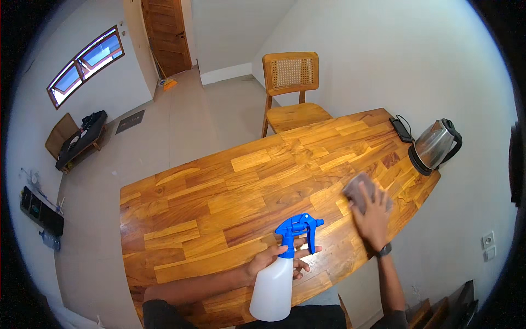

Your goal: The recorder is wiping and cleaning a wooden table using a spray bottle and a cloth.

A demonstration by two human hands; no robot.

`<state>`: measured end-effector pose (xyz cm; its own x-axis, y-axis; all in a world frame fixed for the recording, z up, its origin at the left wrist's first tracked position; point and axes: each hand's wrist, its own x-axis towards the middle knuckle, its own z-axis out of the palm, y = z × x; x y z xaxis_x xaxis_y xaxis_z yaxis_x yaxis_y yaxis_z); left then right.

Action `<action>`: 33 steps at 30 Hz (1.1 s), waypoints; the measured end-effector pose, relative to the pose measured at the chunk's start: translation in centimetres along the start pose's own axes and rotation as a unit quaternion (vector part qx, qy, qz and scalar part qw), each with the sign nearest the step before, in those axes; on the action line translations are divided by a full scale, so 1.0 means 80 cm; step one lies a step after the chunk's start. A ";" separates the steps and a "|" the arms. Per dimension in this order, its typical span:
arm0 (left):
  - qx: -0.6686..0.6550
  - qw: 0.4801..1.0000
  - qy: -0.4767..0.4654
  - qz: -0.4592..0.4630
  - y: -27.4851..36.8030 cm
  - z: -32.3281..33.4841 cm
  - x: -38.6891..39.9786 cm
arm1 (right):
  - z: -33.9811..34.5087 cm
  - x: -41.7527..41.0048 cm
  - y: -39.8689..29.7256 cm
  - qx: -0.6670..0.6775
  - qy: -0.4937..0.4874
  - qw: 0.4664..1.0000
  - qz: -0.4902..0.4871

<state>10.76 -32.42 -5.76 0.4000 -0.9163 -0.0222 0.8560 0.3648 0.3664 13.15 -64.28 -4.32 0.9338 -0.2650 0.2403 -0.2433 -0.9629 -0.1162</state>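
Observation:
My left hand grips the neck of a white plastic spray bottle with a blue trigger head. The bottle is nearly upright over the near edge of the table, its nozzle facing right. Some of my left fingers lie behind the bottle and trigger. Under my right hand a folded grey-brown cloth is pressed flat on the wooden tabletop, towards its right side. That hand looks slightly blurred, and a dark watch circles the wrist.
A steel electric kettle on its base and a black phone-like device with a cable stand at the table's right end by the wall. Beyond the far edge is a wooden chair with a cane back. A bench stands at the far left.

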 end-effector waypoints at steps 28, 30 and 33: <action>-0.003 1.000 0.015 0.001 -0.004 -0.005 -0.001 | -0.051 -0.101 -0.017 0.064 -0.107 0.978 -0.165; -0.008 1.000 0.009 0.000 -0.004 -0.010 0.005 | -0.039 -0.066 0.027 0.028 -0.079 0.992 -0.096; -0.011 1.000 0.010 -0.001 -0.005 -0.008 -0.001 | -0.030 -0.019 0.069 0.021 -0.045 0.999 0.000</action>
<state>10.61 -32.40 -6.48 0.4045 -0.9135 -0.0424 0.8641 0.3666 0.3448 9.75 -69.32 -3.04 0.9539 -0.2577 0.1538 -0.2339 -0.9595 -0.1570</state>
